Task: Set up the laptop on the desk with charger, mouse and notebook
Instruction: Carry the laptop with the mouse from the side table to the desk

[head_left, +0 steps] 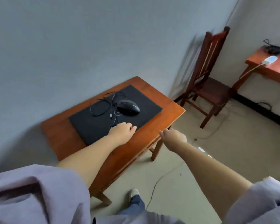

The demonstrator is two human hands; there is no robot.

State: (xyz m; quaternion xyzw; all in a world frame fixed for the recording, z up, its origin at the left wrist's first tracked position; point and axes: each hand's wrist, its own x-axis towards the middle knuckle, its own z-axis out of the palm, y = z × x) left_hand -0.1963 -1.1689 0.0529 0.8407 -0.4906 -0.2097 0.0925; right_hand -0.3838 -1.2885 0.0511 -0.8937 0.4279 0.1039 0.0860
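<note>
A closed black laptop (136, 101) lies on a small wooden table (168, 109) against the wall. On its lid sits a black mouse (128, 107) with its thin cable (102, 105) tangled loosely to the left. My left hand (122, 131) rests over the laptop's near edge with its fingers curled; whether it grips the edge is hidden. My right hand (172, 137) hovers just off the table's right side, fingers loosely bent, holding nothing. No notebook is in view.
A wooden chair (208, 78) stands in the corner to the right. Further right, a second desk (268, 70) carries a white power strip (269, 60) and black cables (275, 49). A pale cord (158, 180) trails across the floor near my foot (133, 192).
</note>
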